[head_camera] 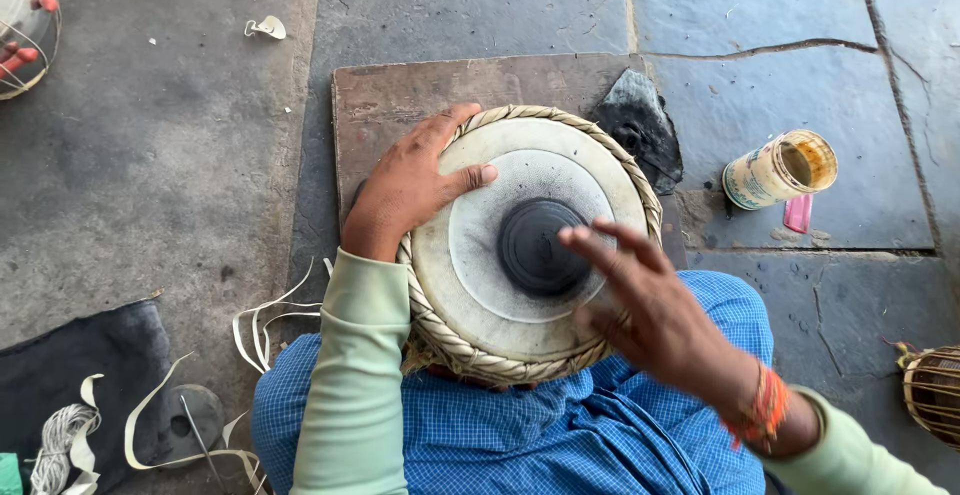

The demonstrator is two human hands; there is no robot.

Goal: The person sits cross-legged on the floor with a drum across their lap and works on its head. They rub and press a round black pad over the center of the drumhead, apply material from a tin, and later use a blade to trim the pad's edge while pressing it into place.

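The drum [530, 240] rests on my lap against blue checked cloth [560, 435], its pale skin facing up, a black round patch [540, 245] at centre and a braided rim [445, 340] around it. My left hand [410, 190] lies flat on the far-left edge, fingers spread, thumb on the skin. My right hand [650, 305] hovers over the near-right side, fingers open and blurred, gripping nothing. A wooden board [400, 105] lies beyond the drum. An open tin [780, 168] lies on the stone floor [760, 15], far right.

Left hand [410, 190] steadies the drum [530, 245]; right hand [650, 305] hovers above its black centre
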